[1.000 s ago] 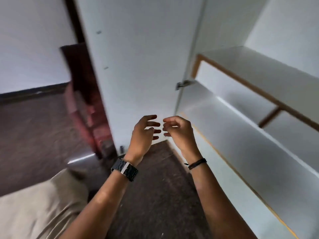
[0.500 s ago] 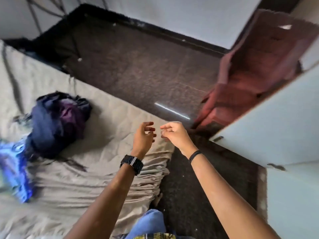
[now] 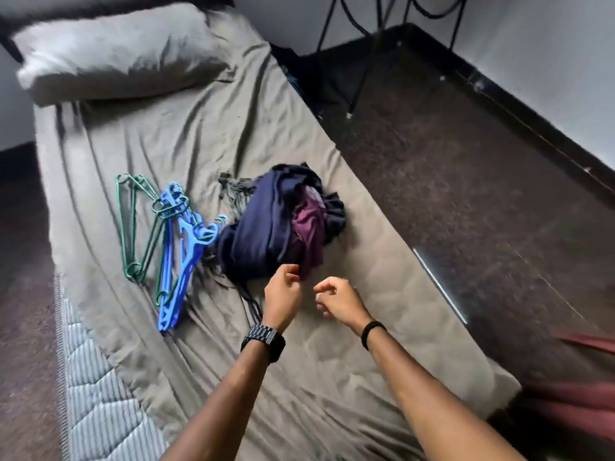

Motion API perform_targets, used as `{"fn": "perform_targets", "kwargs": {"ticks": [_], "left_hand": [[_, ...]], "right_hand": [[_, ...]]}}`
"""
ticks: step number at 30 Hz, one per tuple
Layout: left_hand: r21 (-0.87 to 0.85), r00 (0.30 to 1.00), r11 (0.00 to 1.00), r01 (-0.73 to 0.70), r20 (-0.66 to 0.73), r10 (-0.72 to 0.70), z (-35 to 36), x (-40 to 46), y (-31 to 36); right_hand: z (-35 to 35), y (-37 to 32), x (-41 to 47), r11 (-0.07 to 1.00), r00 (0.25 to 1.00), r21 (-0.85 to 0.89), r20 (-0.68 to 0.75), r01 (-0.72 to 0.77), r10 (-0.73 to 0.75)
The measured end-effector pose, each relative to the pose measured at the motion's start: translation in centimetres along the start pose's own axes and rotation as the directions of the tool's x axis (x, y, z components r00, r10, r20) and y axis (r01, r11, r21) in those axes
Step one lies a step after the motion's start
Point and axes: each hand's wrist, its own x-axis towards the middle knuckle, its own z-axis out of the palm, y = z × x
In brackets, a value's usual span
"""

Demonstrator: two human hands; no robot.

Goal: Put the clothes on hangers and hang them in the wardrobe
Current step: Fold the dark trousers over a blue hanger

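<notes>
Mattress edge, grey and quilted, shows at the near left where the sheet has pulled back. The sheet is olive-brown and creased, and a pillow lies at the far left end of the bed. Green hangers lie on the sheet left of centre, their hooks tangled with blue hangers just to their right. Right of these, almost touching, sits the clothes pile: a navy garment bundled round a purple one, with dark fringe trailing onto the sheet at its near and far left sides.

The left hand, a dark watch on its wrist, hovers at the near edge of the pile. Its fingers are loosely curled and hold nothing; whether the tips touch the cloth cannot be told. The right hand, a black band at its wrist, is just beside it over bare sheet, fingers loosely bent with a narrow gap to the thumb, holding nothing.

Dark carpet lies to the right, black metal legs stand at the far side, and blurred dark red cloth sits at the near right.
</notes>
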Motion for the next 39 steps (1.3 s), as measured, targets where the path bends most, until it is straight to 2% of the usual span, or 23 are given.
{"fn": "perform_targets", "kwargs": {"ticks": [4, 8, 10, 12, 14, 15, 17, 19, 22, 24, 26, 29, 34, 39], "left_hand": [[0.064, 0.99, 0.996, -0.06, -0.124, 0.068, -2.4, 7.2, -0.5], [0.239, 0.973, 0.963, -0.126, -0.162, 0.168, -4.0, 13.8, -1.3], [0.298, 0.986, 0.949, -0.098, -0.098, 0.133, -4.2, 16.5, -2.4], [0.345, 0.997, 0.936, -0.072, 0.051, 0.059, -3.9, 18.7, -4.0], [0.343, 0.988, 0.937, -0.067, 0.157, 0.013, -3.6, 19.7, -5.4], [0.292, 0.988, 0.953, -0.074, 0.154, 0.03, -3.6, 19.8, -5.9], [0.147, 0.995, 0.986, -0.078, 0.074, 0.068, -4.0, 19.8, -6.9], [0.063, 0.999, 0.997, -0.053, -0.008, 0.053, -4.5, 19.2, -7.5], [0.14, 0.996, 0.988, 0.061, -0.066, -0.052, -4.8, 18.6, -7.6], [0.254, 0.994, 0.965, 0.072, -0.093, -0.049, -4.8, 17.8, -6.9], [0.292, 0.994, 0.956, 0.001, -0.109, 0.032, -4.7, 16.4, -5.8], [0.221, 0.969, 0.957, -0.186, -0.121, 0.216, -4.3, 13.1, -4.1], [0.283, 0.871, 0.894, -0.346, -0.256, 0.418, -4.5, 8.4, -1.0], [0.182, 0.857, 0.913, -0.365, -0.317, 0.406, -7.0, 4.8, 3.7]], "right_hand": [[2.0, -4.3, 7.7, 0.972, 0.99, -0.189, -0.013, 0.138, -0.144], [3.7, -7.8, 13.8, 0.917, 0.965, -0.335, -0.073, 0.216, -0.253], [4.9, -8.8, 16.2, 0.904, 0.966, -0.368, -0.05, 0.217, -0.252], [6.1, -8.8, 18.1, 0.898, 0.974, -0.39, -0.012, 0.204, -0.227], [7.1, -8.0, 19.6, 0.916, 0.986, -0.373, -0.021, 0.145, -0.165], [7.4, -7.4, 20.1, 0.919, 0.987, -0.373, -0.048, 0.124, -0.153], [7.7, -6.3, 20.5, 0.929, 0.985, -0.355, -0.089, 0.105, -0.145], [7.5, -5.5, 20.0, 0.958, 0.982, -0.262, -0.117, 0.116, -0.151], [6.3, -4.9, 18.5, 0.985, 0.974, -0.099, -0.166, 0.142, -0.157], [5.4, -4.6, 16.9, 0.986, 0.974, -0.034, -0.156, 0.162, -0.166], [4.7, -4.2, 15.6, 0.981, 0.974, 0.064, -0.146, 0.182, -0.171], [3.7, -3.9, 13.3, 0.957, 0.974, 0.194, -0.116, 0.216, -0.197], [1.0, -5.8, 8.9, 0.955, 0.941, 0.036, -0.181, 0.296, -0.285], [-1.2, -9.0, 4.2, 0.903, 0.881, -0.069, -0.201, 0.424, -0.429]]}}
